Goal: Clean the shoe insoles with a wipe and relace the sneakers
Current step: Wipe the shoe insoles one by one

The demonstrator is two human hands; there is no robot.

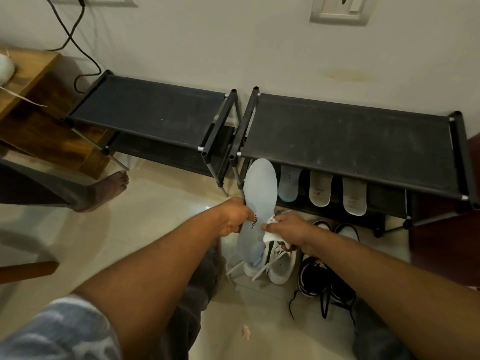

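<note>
The left grip [235, 219] is clasping the pale insole [259, 188] below its middle, above the white sneakers [280, 268], with its long axis pointing away toward the shoe rack [337, 131], while the right grip [288, 229] is pinching a white wipe [271, 231] against its right edge.

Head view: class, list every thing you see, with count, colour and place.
held insole: one, pale blue, raised, centre
wipe: one, white, against held insole
shelved insoles: three, one bluish, two grey, lower shelf, right
white sneakers: two, white, floor, centre
black sneakers: two, black, floor, right of white pair
shoe racks: two, black, against wall
cable: one, black, upper left wall
bare foot: one, floor, left
left grip: one, grips held insole
right grip: one, holds wipe
</note>
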